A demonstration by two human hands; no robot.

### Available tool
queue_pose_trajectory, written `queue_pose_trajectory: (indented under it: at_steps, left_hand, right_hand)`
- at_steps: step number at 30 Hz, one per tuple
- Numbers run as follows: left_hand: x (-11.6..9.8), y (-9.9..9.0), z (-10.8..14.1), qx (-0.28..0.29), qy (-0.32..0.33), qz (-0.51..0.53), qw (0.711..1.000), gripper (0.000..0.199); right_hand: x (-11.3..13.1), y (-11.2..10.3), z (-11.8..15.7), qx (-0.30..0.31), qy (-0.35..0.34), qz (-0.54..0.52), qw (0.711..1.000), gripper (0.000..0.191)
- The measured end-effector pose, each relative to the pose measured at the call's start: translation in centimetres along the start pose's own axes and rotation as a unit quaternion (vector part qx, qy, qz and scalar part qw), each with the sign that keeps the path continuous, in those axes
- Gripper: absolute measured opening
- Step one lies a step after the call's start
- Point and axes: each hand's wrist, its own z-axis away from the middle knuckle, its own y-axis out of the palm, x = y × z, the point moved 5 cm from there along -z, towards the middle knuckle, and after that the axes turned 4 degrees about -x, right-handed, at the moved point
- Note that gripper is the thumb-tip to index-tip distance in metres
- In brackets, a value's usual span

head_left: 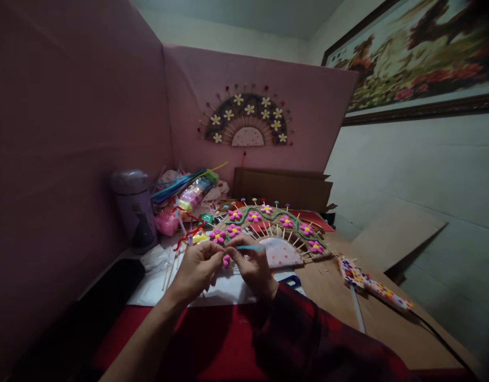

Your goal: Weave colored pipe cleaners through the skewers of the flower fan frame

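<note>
Fingers of my left hand (200, 265) are pinched together, and anything between them is too small to make out. Against its fingertips, my right hand (252, 268) is closed on a thin light blue strip (250, 248), whose end sticks out past the thumb. Just behind both hands lies a half-round fan (286, 223) with pink flowers, a wavy green stem, thin sticks and coloured tips along its rim. Its white spotted centre (282, 252) is beside my right hand. A pink flower (226, 260) is partly hidden between my hands.
Scissors with a blue handle (292, 281) lie right of my hands. A flower-patterned glue gun (372, 284) with a cord rests on cardboard. At left stand a purple tumbler (135, 212) and bright craft stems (181, 185). A similar fan (248, 119) hangs on the pink panel.
</note>
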Motion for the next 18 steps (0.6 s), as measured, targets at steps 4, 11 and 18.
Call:
queue_pose_trajectory:
  at_steps: [4,11,18]
  left_hand:
    - [0.5,0.0,0.5,-0.078,0.061,-0.071,0.993,0.019]
    - [0.7,0.5,0.9,-0.127,0.131,-0.106,0.978,0.016]
    - [0.9,1.1,0.1,-0.062,0.008,0.094,0.994,0.024]
  right_hand:
    - [0.6,0.3,0.6,0.015,-0.074,0.104,0.992,0.008]
    - [0.8,0.4,0.5,-0.007,-0.102,0.211,0.972,0.013]
    - [0.6,0.1,1.1,-0.022,-0.070,0.194,0.978,0.013]
